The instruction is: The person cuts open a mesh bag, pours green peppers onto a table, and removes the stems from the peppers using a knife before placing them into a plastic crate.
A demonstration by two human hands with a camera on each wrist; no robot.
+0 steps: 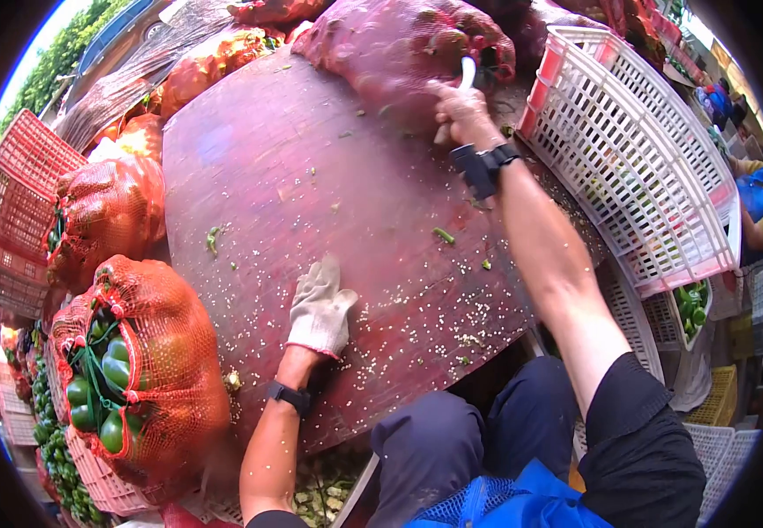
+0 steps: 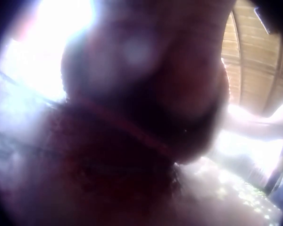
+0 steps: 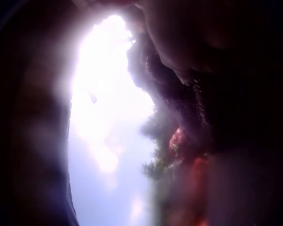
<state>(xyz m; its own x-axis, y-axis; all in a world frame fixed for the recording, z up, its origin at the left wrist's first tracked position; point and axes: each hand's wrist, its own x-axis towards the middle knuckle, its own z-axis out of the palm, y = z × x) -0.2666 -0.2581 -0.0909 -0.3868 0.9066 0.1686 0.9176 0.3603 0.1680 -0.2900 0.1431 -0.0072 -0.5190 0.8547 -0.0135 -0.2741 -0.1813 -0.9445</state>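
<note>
My left hand (image 1: 322,308), in a white knit glove, rests on the seed-strewn reddish board (image 1: 276,176), its fingers pointing away from me. My bare right hand (image 1: 465,113) is curled round a slim white curved tool (image 1: 468,73) at the board's far right; the tool's kind cannot be told. One end of it sticks up past the fingers. Right beside that hand lies a big purple-red mesh sack (image 1: 381,53), with dark green showing near its mouth. Both wrist views are dark and blurred, showing little of either hand's work.
Orange mesh sacks of green peppers (image 1: 165,352) line the left edge. A white plastic crate (image 1: 628,167) leans along the right side. Small white seeds and green scraps (image 1: 443,236) are scattered over the board. Pale trimmings (image 1: 333,493) lie below the near edge.
</note>
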